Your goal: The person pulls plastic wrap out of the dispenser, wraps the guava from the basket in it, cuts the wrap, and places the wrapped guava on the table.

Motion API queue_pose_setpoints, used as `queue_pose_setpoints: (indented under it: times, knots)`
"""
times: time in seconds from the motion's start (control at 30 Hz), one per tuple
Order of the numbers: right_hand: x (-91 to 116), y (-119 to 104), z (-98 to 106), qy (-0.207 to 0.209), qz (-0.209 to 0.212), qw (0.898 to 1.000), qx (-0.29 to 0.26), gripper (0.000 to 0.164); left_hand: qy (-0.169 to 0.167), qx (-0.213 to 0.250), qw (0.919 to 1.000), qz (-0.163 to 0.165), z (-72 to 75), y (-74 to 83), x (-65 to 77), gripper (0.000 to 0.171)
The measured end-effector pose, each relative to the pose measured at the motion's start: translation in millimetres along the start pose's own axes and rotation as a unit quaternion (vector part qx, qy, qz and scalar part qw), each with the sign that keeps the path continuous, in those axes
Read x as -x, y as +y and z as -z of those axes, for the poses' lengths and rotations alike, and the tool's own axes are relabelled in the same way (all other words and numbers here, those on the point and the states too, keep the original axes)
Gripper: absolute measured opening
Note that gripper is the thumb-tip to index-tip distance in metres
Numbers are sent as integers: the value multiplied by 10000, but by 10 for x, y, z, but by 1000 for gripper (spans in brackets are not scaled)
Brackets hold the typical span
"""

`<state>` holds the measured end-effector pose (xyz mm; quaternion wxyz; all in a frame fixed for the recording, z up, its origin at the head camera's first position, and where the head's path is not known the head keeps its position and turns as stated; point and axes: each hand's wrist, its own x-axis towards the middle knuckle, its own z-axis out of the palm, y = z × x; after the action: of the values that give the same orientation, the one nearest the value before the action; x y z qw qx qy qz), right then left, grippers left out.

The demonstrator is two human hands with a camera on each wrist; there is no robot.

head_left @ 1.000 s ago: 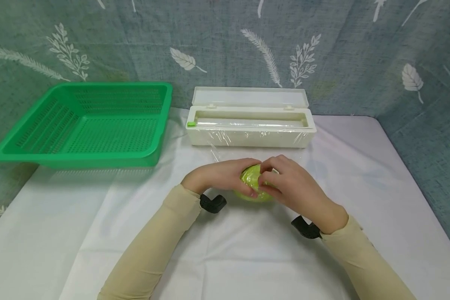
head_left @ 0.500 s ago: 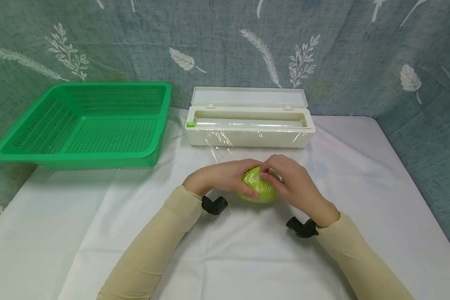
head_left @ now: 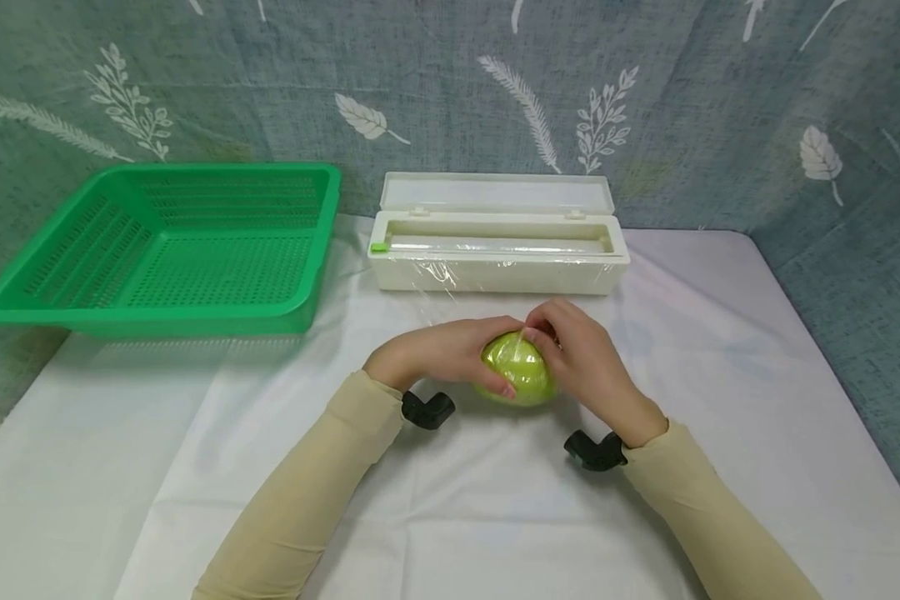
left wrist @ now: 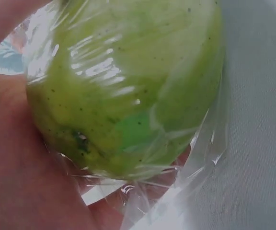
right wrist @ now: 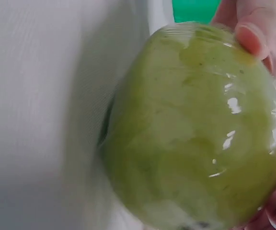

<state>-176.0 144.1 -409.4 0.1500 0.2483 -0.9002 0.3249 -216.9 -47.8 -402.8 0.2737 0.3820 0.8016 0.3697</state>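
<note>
A rounded green fruit (head_left: 521, 375), speckled with dark dots, sits near the middle of the white cloth, covered in clear plastic wrap. My left hand (head_left: 446, 354) holds it from the left, thumb across the near side and fingers on the far side. At its top right, my right hand (head_left: 588, 358) pinches a bit of the plastic wrap (head_left: 518, 339), which stretches up from the skin. Shiny wrap clings to the fruit (left wrist: 123, 81) in the left wrist view, with loose folds (left wrist: 210, 139) bunched around its lower end. Most right fingertips are hidden in the head view.
Behind the hands stands a white cling film box (head_left: 495, 279) with its lid up, a roll inside and film hanging over its front. A green perforated basket (head_left: 195, 315) is at the back left. A patterned grey-blue curtain (head_left: 435, 92) borders the back.
My right hand has shifted slightly left and inward, its fingertips now pinched together on the wrap at the fruit's top. My left hand keeps its hold on the fruit.
</note>
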Motion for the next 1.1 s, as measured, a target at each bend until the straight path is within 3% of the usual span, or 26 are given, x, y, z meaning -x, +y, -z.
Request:
queue_pose_setpoints:
  times: [0.17, 0.3, 0.47, 0.6, 0.73, 0.83, 0.9, 0.93, 1.1]
  knots:
    - [-20, 41, 16, -81, -386, 9992, -101, 5, -22, 16, 9998, 182, 14, 29, 7, 66]
    - [-44, 97, 42, -406, -1129, 9910, -596, 6, -76, 123, 9996, 227, 16, 42, -7, 66]
    - [-54, 163, 58, -725, -2109, 9631, -1507, 15, -114, 196, 9996, 162, 3, 42, -37, 66]
    - [-55, 197, 36, -870, -2560, 9370, -2210, 26, -108, 168, 9997, 136, -5, 13, -48, 66]
    - [-67, 220, 38, -1085, -2976, 9036, -2883, 26, -99, 41, 9998, 146, -5, -9, -53, 68]
    - [-85, 229, 38, -1163, -3108, 8914, -3087, 23, -80, -36, 9998, 198, -4, -11, -45, 69]
    - [-92, 228, 23, -1125, -3065, 8964, -2997, 22, -47, -51, 9997, 240, -3, -11, -38, 69]
    - [-93, 227, 12, -1078, -2985, 9037, -2874, 21, -30, -49, 9996, 285, -2, -12, -34, 69]
    - [-56, 196, -11, -491, -2315, 9532, -1882, 19, -20, -61, 9995, 320, -9, -21, -56, 71]
